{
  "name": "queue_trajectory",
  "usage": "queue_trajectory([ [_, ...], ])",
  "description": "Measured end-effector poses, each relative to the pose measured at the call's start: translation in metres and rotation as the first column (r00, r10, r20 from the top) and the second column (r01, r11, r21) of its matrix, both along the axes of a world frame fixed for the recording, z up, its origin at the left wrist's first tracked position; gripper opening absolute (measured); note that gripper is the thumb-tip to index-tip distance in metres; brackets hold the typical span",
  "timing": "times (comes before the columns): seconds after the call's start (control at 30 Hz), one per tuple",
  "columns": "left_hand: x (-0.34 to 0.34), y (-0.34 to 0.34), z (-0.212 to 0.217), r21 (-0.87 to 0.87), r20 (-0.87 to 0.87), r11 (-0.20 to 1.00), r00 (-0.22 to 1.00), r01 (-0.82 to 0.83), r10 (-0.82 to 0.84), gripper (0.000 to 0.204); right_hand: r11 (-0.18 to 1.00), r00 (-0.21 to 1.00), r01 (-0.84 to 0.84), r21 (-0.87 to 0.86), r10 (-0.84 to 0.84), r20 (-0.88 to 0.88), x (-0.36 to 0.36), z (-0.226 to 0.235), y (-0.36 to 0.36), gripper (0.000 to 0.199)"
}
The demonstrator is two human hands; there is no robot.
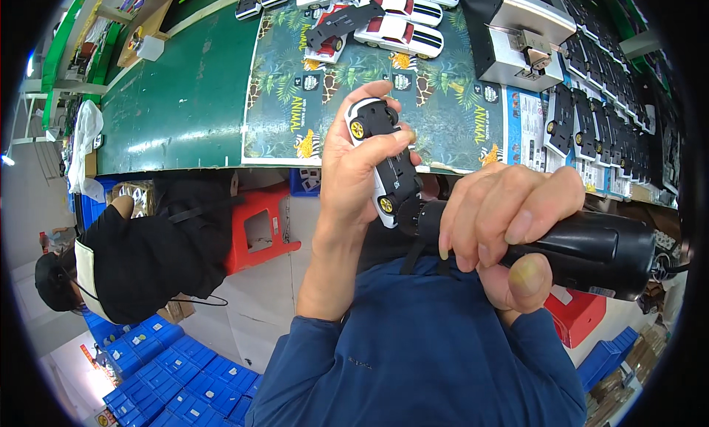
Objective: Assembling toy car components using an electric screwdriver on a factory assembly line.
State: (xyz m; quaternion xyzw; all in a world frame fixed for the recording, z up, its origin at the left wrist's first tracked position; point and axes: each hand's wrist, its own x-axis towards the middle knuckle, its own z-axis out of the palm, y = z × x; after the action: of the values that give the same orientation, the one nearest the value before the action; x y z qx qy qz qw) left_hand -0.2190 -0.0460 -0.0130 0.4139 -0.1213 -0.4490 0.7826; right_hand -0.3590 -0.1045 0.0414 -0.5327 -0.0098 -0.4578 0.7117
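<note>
In my left hand (pixel 362 154) is a white toy car (pixel 395 165), its black underside and yellow wheels turned up toward me. The thumb presses across the underside while the fingers wrap round the far side. My right hand (pixel 509 228) grips a black electric screwdriver (pixel 591 250), held nearly level with its cord leaving at the right. The tool's front end meets the car's near end; the tip itself is hidden, so I cannot tell whether it sits on a screw. Both hands are just in front of the bench's near edge.
White toy cars with black stripes (pixel 402 36) and a loose black chassis (pixel 346 25) lie on a printed sheet (pixel 288 124) over the green bench (pixel 177 95). A metal-fronted device (pixel 521 50) stands right, beside rows of upturned cars (pixel 561 121). A person in black (pixel 159 250) sits at left.
</note>
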Motion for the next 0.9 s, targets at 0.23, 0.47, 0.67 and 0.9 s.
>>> queue_trajectory([
  [0.23,-0.003,-0.003,-0.001,0.005,0.049,1.0,0.999,-0.009,0.009,0.054,0.985,0.992,-0.087,-0.149,0.099,0.074,-0.004,-0.003,-0.016,0.033],
  [0.47,-0.003,-0.002,0.002,0.004,0.103,1.0,0.994,-0.024,0.024,0.053,0.96,0.976,-0.167,-0.223,0.193,0.104,-0.008,0.0,-0.028,0.03],
  [0.67,-0.008,-0.01,0.008,0.019,0.152,1.0,0.988,-0.007,0.004,0.054,0.951,0.988,-0.132,-0.281,0.151,0.046,-0.012,0.003,-0.028,0.031],
  [0.9,-0.009,-0.011,0.011,0.031,0.152,0.999,0.988,0.025,-0.029,0.056,0.942,0.973,-0.147,-0.302,0.193,0.127,-0.01,0.001,-0.034,0.036],
])
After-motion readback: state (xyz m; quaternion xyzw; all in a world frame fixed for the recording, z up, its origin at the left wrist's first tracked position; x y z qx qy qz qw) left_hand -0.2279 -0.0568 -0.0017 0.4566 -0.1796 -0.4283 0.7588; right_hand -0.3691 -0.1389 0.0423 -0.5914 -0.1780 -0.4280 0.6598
